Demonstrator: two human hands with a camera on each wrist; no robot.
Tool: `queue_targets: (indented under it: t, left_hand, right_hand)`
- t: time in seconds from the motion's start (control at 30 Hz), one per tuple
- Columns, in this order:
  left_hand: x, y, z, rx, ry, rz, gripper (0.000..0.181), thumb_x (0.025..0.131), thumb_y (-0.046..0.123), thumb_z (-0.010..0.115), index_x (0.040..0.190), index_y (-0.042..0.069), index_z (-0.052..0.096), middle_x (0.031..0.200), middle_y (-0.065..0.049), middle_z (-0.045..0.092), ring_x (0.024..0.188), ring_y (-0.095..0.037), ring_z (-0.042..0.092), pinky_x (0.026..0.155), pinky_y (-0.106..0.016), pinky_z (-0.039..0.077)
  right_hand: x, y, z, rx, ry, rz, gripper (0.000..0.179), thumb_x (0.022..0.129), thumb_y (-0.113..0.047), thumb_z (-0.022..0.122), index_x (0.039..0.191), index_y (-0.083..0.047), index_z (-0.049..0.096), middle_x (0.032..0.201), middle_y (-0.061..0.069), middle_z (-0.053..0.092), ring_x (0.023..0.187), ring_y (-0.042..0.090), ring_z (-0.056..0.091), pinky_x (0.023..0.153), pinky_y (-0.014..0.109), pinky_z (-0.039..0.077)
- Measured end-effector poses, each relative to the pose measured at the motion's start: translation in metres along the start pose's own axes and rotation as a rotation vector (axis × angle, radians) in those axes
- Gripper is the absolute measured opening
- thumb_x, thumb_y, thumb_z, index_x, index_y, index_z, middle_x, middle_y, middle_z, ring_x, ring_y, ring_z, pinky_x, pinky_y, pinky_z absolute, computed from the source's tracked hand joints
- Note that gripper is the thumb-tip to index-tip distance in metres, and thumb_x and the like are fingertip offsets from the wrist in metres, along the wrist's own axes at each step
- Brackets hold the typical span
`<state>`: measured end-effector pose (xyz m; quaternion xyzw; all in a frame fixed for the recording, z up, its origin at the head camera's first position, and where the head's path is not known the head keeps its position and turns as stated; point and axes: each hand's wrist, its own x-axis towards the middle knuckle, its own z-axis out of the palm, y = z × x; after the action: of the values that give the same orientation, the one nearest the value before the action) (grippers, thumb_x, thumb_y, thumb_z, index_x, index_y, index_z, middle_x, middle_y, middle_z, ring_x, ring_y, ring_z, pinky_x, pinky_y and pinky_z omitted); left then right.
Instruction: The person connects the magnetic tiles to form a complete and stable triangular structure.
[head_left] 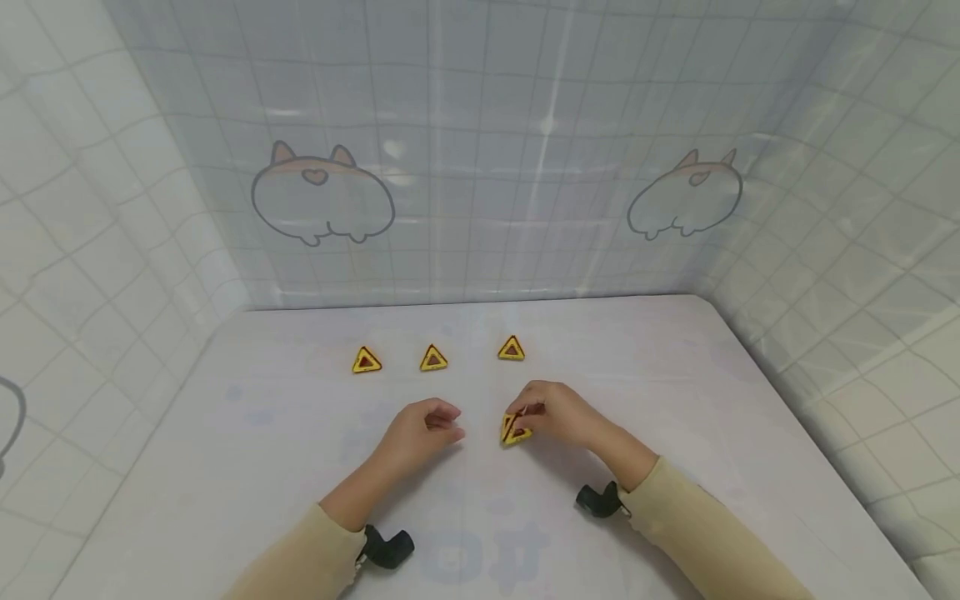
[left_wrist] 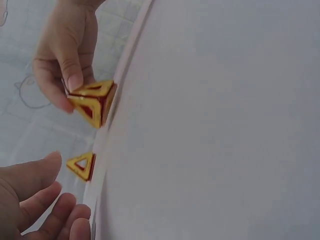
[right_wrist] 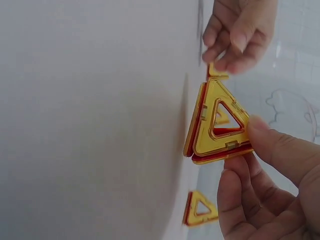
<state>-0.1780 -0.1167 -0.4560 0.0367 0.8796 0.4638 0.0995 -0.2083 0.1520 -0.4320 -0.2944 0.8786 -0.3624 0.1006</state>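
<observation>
My right hand (head_left: 561,412) pinches a small pyramid of yellow-and-red magnetic triangle tiles (right_wrist: 204,132), thumb on one side and fingers on the other. In the left wrist view the same pyramid (left_wrist: 92,107) shows several joined faces with triangular windows. To its left, my left hand (head_left: 422,435) holds nothing; its fingers are loosely bent, with thumb and fingertips apart and toward the pyramid. Farther back on the table stand three similar triangle pieces: a left one (head_left: 366,361), a middle one (head_left: 433,358) and a right one (head_left: 512,348).
The pale, faintly printed tabletop (head_left: 270,467) reaches back to a gridded curtain wall (head_left: 480,208) with cartoon animal drawings. Similar gridded sheets hang at the left (head_left: 90,250) and the right (head_left: 862,275). A dark camera mount (head_left: 388,548) sits on the left wrist, another (head_left: 598,500) on the right.
</observation>
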Motion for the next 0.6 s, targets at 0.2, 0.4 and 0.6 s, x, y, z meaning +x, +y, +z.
queue_targets:
  t: [0.2, 0.4, 0.6]
  left_hand:
    - [-0.004, -0.013, -0.017, -0.012, 0.041, -0.009, 0.024, 0.086, 0.021, 0.08, 0.107, 0.015, 0.071, 0.1, 0.005, 0.068, 0.097, -0.014, 0.064, 0.088, -0.038, 0.054]
    - [-0.009, -0.023, -0.034, 0.009, 0.087, 0.003, 0.026, 0.088, 0.024, 0.079, 0.11, 0.014, 0.071, 0.104, 0.002, 0.069, 0.098, -0.018, 0.065, 0.086, -0.038, 0.054]
    - [-0.013, -0.032, -0.051, 0.021, 0.128, -0.002, 0.031, 0.092, 0.03, 0.075, 0.116, 0.012, 0.069, 0.11, -0.003, 0.067, 0.103, -0.022, 0.064, 0.088, -0.04, 0.053]
  right_hand:
    - [-0.001, 0.006, -0.018, -0.028, 0.057, 0.095, 0.017, 0.088, -0.01, 0.076, 0.105, -0.012, 0.077, 0.096, -0.006, 0.066, 0.084, 0.009, 0.06, 0.071, 0.026, 0.052]
    - [0.001, 0.02, -0.037, -0.089, 0.151, 0.173, 0.019, 0.088, -0.01, 0.076, 0.107, -0.01, 0.077, 0.095, -0.001, 0.067, 0.082, 0.012, 0.061, 0.068, 0.028, 0.052]
    - [0.006, 0.035, -0.05, -0.116, 0.204, 0.295, 0.018, 0.092, -0.011, 0.073, 0.11, -0.009, 0.076, 0.101, 0.004, 0.067, 0.085, 0.017, 0.061, 0.067, 0.031, 0.051]
